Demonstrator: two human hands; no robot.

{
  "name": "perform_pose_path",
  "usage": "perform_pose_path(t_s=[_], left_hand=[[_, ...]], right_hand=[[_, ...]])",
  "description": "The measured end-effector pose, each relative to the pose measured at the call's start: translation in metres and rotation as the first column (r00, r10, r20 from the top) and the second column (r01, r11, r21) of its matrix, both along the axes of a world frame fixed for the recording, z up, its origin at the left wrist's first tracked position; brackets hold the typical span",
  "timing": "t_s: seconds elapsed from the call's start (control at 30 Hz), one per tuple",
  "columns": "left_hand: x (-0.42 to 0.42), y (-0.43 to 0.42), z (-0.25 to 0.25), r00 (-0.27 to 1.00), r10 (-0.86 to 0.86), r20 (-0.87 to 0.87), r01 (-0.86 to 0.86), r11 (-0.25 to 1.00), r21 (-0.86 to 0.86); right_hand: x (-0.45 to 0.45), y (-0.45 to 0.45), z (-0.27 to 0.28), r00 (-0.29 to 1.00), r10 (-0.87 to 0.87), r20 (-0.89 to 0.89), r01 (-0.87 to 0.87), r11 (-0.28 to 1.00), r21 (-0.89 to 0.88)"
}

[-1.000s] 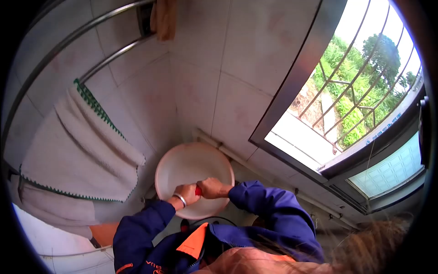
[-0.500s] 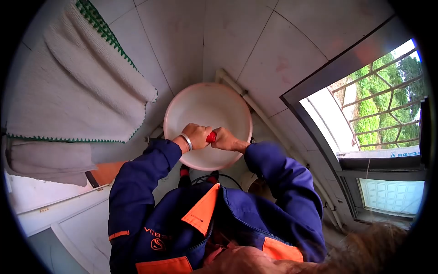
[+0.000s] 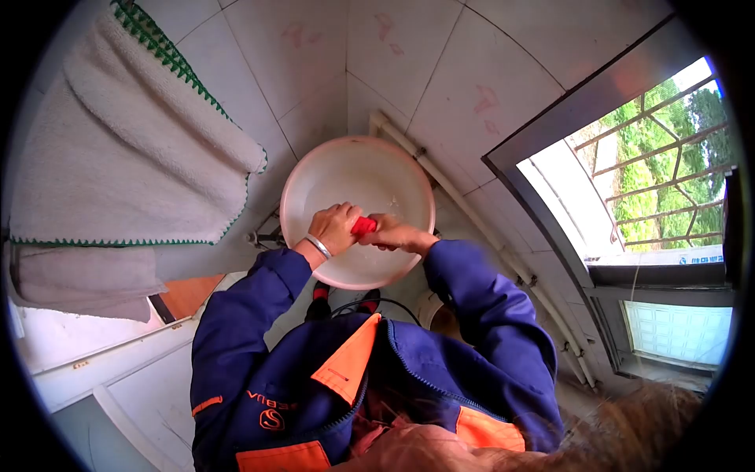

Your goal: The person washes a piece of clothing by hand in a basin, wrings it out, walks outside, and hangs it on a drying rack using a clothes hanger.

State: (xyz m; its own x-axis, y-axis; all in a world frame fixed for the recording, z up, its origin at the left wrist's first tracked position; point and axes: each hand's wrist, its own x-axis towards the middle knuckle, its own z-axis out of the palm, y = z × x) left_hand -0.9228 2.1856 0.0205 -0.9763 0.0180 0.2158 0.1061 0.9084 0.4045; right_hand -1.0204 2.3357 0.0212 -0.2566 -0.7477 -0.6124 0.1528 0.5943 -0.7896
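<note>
the left hand (image 3: 333, 228) and right hand (image 3: 395, 234) both grasp the red cloth (image 3: 365, 226) above the basin (image 3: 346, 173); it seems soft, light, perhaps slippery, best held near each end.

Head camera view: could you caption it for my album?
Bare left hand and right hand grip a small red cloth-like bundle over a round pink-rimmed white plastic basin.

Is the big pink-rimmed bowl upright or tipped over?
Upright. The bowl has its open top facing up, showing its inside below the left hand and right hand.
</note>
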Motion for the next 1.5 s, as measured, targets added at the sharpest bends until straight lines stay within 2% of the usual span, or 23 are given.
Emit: perform_pose_path(t_s=[0.03,0.07,0.1,0.17,0.23,0.3,0.33,0.37,0.43,0.5,0.57,0.63,0.67,0.73,0.8,1.03,1.1,1.17,1.2,1.23,1.3,1.4,1.5], left_hand=[[0.003,-0.001,0.003,1.000,-0.008,0.002,0.008,1.000,0.000],[0.006,-0.004,0.006,0.999,0.045,-0.012,-0.044,0.998,0.054],[0.010,-0.008,0.007,0.995,0.094,-0.023,-0.091,0.990,0.107],[0.014,-0.021,0.002,0.989,0.149,-0.009,-0.144,0.972,0.185],[0.016,-0.039,-0.006,0.964,0.238,0.116,-0.263,0.913,0.312],[0.015,-0.051,-0.005,0.980,0.197,0.040,-0.198,0.913,0.356],[0.014,-0.056,-0.003,0.973,0.213,0.087,-0.228,0.854,0.468],[0.013,-0.060,-0.002,0.965,0.225,0.138,-0.263,0.779,0.569],[0.011,-0.066,0.000,0.974,0.197,0.111,-0.225,0.779,0.585],[0.009,-0.070,0.002,0.960,0.143,0.240,-0.273,0.667,0.693],[0.005,-0.073,0.002,0.972,0.115,0.204,-0.226,0.686,0.692],[0.007,-0.068,0.029,0.973,0.053,0.225,-0.207,0.634,0.745],[0.006,-0.071,0.022,0.978,0.054,0.202,-0.188,0.652,0.735],[0.004,-0.072,0.025,0.984,0.035,0.177,-0.154,0.677,0.720],[0.006,-0.068,0.030,0.993,0.118,-0.001,-0.080,0.678,0.731],[0.017,-0.032,0.060,0.991,-0.115,-0.064,0.116,0.535,0.837],[0.024,-0.018,0.062,0.980,-0.200,-0.022,0.134,0.565,0.814],[0.035,0.007,0.067,0.964,-0.257,0.065,0.146,0.720,0.678],[0.040,0.018,0.067,0.944,-0.306,0.121,0.131,0.689,0.713],[0.046,0.032,0.061,0.922,-0.387,0.026,0.216,0.568,0.794],[0.063,0.059,0.060,0.895,-0.446,0.012,0.240,0.502,0.831],[0.080,0.079,0.044,0.833,-0.532,0.151,0.130,0.455,0.881],[0.104,0.120,0.040,0.815,-0.578,0.030,0.198,0.327,0.924]], right_hand=[[-0.001,0.007,0.004,1.000,-0.008,0.002,0.008,1.000,0.000],[-0.002,0.017,0.007,0.956,-0.148,-0.253,0.109,0.981,-0.160],[-0.003,0.029,0.011,0.828,-0.313,-0.466,0.164,0.928,-0.334],[0.004,0.057,0.020,0.484,-0.421,-0.767,0.308,0.902,-0.301],[0.033,0.076,0.018,0.270,-0.675,-0.686,0.610,0.672,-0.421],[0.070,0.085,-0.025,0.236,-0.881,-0.411,0.809,0.412,-0.418],[0.087,0.083,-0.045,0.277,-0.945,-0.172,0.929,0.309,-0.202],[0.102,0.076,-0.037,0.383,-0.920,0.083,0.918,0.369,-0.144],[0.121,0.064,-0.032,0.368,-0.851,0.374,0.903,0.423,0.072],[0.126,0.064,-0.060,0.334,-0.820,0.465,0.899,0.425,0.103],[0.128,0.056,-0.064,0.265,-0.761,0.593,0.912,0.397,0.102],[0.133,0.049,-0.061,0.267,-0.815,0.515,0.929,0.360,0.087],[0.139,0.046,-0.054,0.194,-0.853,0.485,0.956,0.275,0.102],[0.153,0.048,-0.052,0.171,-0.860,0.481,0.968,0.237,0.079],[0.169,0.054,-0.051,0.167,-0.877,0.451,0.972,0.223,0.075],[0.233,0.078,-0.040,0.012,-0.866,0.500,0.999,0.030,0.028],[0.253,0.089,-0.034,-0.005,-0.836,0.549,1.000,-0.009,-0.005],[0.276,0.099,-0.027,-0.064,-0.828,0.558,0.994,-0.099,-0.034],[0.290,0.107,-0.028,-0.065,-0.826,0.560,0.993,-0.106,-0.042],[0.305,0.115,-0.029,-0.068,-0.823,0.564,0.992,-0.117,-0.050],[0.339,0.129,-0.039,-0.131,-0.794,0.593,0.975,-0.210,-0.066],[0.396,0.146,-0.065,-0.247,-0.728,0.640,0.936,-0.351,-0.037],[0.460,0.169,-0.081,-0.387,-0.649,0.655,0.861,-0.508,0.007]])
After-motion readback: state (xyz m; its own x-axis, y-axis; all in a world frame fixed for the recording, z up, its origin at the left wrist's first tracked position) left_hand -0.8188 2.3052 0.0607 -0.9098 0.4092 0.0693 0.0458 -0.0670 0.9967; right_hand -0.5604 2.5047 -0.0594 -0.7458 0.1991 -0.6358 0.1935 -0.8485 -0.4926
